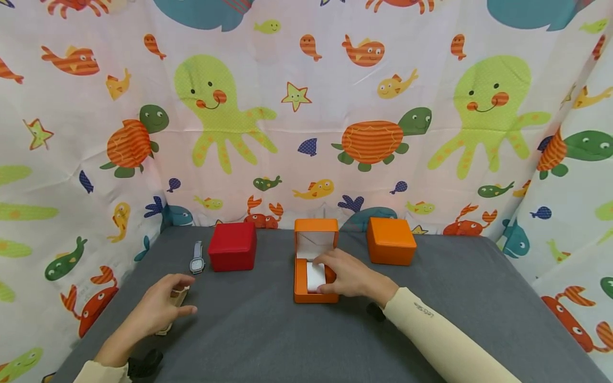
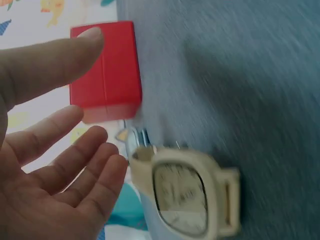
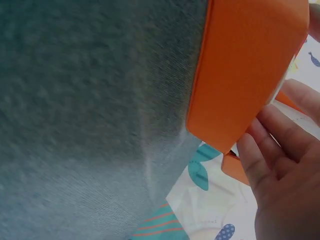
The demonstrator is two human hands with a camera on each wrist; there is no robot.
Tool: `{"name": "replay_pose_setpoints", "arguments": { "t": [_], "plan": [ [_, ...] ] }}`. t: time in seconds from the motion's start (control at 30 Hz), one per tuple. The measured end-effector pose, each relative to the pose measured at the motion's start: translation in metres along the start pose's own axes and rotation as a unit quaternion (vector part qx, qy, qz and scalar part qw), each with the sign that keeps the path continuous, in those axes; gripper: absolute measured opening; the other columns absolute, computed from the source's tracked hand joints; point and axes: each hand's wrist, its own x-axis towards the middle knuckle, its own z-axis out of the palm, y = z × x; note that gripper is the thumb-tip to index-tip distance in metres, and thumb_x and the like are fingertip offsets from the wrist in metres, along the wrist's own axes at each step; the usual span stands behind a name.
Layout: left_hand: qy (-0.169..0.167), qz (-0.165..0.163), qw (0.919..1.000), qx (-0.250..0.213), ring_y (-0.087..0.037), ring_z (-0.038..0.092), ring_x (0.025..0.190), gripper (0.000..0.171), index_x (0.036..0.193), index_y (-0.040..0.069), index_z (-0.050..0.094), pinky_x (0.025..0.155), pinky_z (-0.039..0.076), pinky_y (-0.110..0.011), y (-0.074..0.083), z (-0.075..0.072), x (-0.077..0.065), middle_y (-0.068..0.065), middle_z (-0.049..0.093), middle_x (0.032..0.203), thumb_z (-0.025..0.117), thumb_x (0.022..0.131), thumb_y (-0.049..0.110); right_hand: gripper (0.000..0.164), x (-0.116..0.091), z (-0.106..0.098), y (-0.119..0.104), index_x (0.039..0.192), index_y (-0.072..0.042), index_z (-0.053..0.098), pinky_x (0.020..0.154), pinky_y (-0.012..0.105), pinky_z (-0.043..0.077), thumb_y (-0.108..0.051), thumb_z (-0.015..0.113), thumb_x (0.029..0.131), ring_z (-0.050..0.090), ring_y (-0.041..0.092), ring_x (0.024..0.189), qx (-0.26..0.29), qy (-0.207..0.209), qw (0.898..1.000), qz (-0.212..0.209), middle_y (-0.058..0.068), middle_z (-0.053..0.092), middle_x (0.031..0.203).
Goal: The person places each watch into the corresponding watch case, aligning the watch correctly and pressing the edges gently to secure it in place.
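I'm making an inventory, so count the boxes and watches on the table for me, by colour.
Orange boxes: 2
Red box: 1
Beige watch: 1
Silver-grey watch: 1
Total: 5

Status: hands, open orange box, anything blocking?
Right hand at white cushion in open orange box, grip unclear. Left hand beside beige watch, not gripping it. Lid up; nothing seen blocking.

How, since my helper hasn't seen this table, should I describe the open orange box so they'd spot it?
Toward the far side of the grey cloth, find the red box and the closed orange box. The open orange box stands between them. Only its lid is raised, baring a white lining.
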Motion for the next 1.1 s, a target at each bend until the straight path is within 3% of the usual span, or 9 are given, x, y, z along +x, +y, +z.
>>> {"name": "replay_pose_setpoints", "arguments": {
  "t": [0.3, 0.43, 0.6, 0.77, 0.93, 1.1],
  "plan": [
    [-0.009, -0.017, 0.9997, 0.016, -0.025, 0.057, 0.089, 0.070, 0.119, 0.000, 0.058, 0.076, 0.052, -0.045, -0.016, -0.009, -0.007, -0.014, 0.054, 0.107, 0.089, 0.063, 0.028, 0.060, 0.007, -0.003, -0.003, 0.128, -0.021, 0.058, 0.100, 0.042, 0.041, -0.049, 0.074, 0.078, 0.046, 0.020, 0.116, -0.035, -0.021, 0.999, 0.007, -0.001, 0.056, 0.130],
    [-0.019, -0.022, 0.9988, 0.040, -0.022, 0.053, 0.084, 0.075, 0.119, -0.003, 0.058, 0.070, 0.047, -0.038, -0.023, -0.010, -0.007, -0.011, 0.055, 0.101, 0.090, 0.060, 0.031, 0.060, 0.008, -0.003, -0.005, 0.128, -0.021, 0.058, 0.102, 0.043, 0.040, -0.049, 0.075, 0.078, 0.045, 0.021, 0.118, -0.039, -0.026, 0.999, 0.016, -0.001, 0.055, 0.131],
    [-0.063, -0.043, 0.9959, 0.049, -0.021, 0.054, 0.083, 0.081, 0.121, -0.004, 0.055, 0.070, 0.046, -0.038, -0.027, -0.013, -0.004, -0.008, 0.060, 0.098, 0.091, 0.058, 0.030, 0.059, 0.009, -0.001, -0.005, 0.128, -0.021, 0.058, 0.102, 0.043, 0.040, -0.049, 0.074, 0.078, 0.046, 0.021, 0.117, -0.041, -0.025, 0.999, 0.015, -0.001, 0.055, 0.129],
    [-0.098, -0.057, 0.9920, 0.055, -0.020, 0.056, 0.082, 0.082, 0.125, -0.002, 0.050, 0.072, 0.047, -0.041, -0.026, -0.014, -0.004, -0.007, 0.061, 0.093, 0.092, 0.057, 0.019, 0.059, 0.009, 0.000, -0.004, 0.128, -0.020, 0.058, 0.101, 0.042, 0.041, -0.049, 0.073, 0.079, 0.046, 0.020, 0.116, -0.040, -0.023, 0.999, 0.014, 0.000, 0.056, 0.129],
    [-0.099, -0.060, 0.9914, 0.061, -0.019, 0.052, 0.074, 0.077, 0.126, 0.000, 0.049, 0.063, 0.043, -0.035, -0.025, -0.012, -0.005, -0.005, 0.058, 0.084, 0.088, 0.059, 0.007, 0.058, 0.008, -0.001, -0.004, 0.128, -0.021, 0.058, 0.100, 0.042, 0.041, -0.049, 0.073, 0.079, 0.046, 0.020, 0.116, -0.039, -0.022, 0.999, 0.015, 0.000, 0.056, 0.128],
    [-0.077, -0.045, 0.9937, 0.068, -0.019, 0.053, 0.076, 0.073, 0.127, 0.000, 0.050, 0.064, 0.043, -0.035, -0.021, -0.010, -0.004, -0.005, 0.059, 0.087, 0.082, 0.062, 0.006, 0.057, 0.008, 0.000, -0.004, 0.126, -0.021, 0.059, 0.098, 0.041, 0.043, -0.048, 0.074, 0.079, 0.046, 0.020, 0.113, -0.042, -0.018, 0.999, 0.011, 0.000, 0.056, 0.127]
  ]
}}
